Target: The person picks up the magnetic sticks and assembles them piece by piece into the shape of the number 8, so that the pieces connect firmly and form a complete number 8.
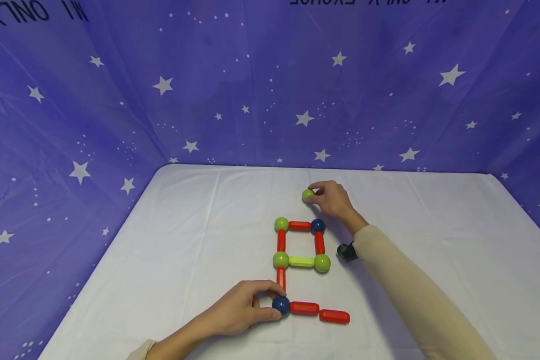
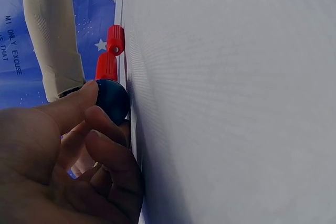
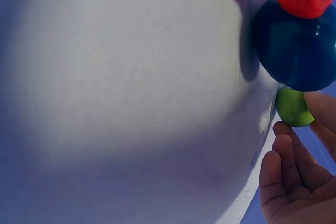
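My left hand (image 1: 234,309) pinches a dark blue ball (image 1: 281,306) between thumb and fingers at the front left corner of the construction. From that ball a red rod (image 1: 304,308) runs right, with a second red rod (image 1: 334,316) end to end beyond it. Another red rod (image 1: 281,279) leads back to a green ball (image 1: 281,260). Behind stands a square of rods and balls, with a second blue ball (image 1: 317,226) at its back right. Farther back, my right hand (image 1: 335,200) holds a loose green ball (image 1: 308,195) by thumb and fingertips, apart from the square.
A white cloth (image 1: 184,240) covers the table. Purple star-printed curtains (image 1: 252,90) hang behind it and at both sides. The black wrist camera (image 1: 347,251) under the right sleeve (image 1: 405,280) is close to the square's right side.
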Demonstrator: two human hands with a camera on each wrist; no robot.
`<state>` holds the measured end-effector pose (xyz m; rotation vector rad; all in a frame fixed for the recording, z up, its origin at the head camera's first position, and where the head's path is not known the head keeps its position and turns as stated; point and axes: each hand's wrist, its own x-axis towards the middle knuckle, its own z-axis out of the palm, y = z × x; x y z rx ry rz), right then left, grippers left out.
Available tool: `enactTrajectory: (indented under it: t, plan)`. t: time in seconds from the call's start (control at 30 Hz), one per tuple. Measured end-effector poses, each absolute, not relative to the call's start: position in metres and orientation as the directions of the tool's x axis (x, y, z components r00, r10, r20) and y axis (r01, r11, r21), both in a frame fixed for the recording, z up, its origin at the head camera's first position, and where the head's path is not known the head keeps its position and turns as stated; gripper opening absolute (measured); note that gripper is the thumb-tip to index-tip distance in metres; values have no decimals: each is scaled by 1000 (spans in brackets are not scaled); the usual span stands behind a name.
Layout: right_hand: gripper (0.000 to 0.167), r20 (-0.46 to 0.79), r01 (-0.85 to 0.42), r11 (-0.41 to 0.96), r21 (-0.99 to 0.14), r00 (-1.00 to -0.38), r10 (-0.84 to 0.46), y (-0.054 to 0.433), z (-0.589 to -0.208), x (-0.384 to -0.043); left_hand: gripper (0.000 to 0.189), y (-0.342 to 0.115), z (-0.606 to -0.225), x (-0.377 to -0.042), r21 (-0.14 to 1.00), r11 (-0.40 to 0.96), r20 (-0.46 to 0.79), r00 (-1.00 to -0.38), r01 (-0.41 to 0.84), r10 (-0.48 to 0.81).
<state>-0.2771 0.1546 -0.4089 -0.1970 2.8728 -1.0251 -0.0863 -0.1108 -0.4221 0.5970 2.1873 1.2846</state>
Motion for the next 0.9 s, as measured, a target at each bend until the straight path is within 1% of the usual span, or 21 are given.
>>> enactTrajectory:
  t: [0.2,0.47,0.63,0.8,0.9]
  plan:
    - [40,-41,-98,774,-626,-987,-158,157,-407,-275,29,-110,-422,-86,883,456,-219,-760,113,612]
    - [36,55,-220,756,-616,-970,-237,159,-393,-261,29,-110,-422,-86,879,461,-216,-762,120,610]
    - [34,91,-279,731,-623,-954,-287,159,-381,-236,29,-110,-422,-86,882,456,-211,-764,120,610]
    - [30,196,-402,657,-638,-910,-366,156,-374,-204,28,-111,-423,-86,883,452,-201,-765,130,612]
    - [30,239,-448,612,-652,-887,-396,155,-372,-186,28,-111,-423,-86,888,440,-190,-764,135,616]
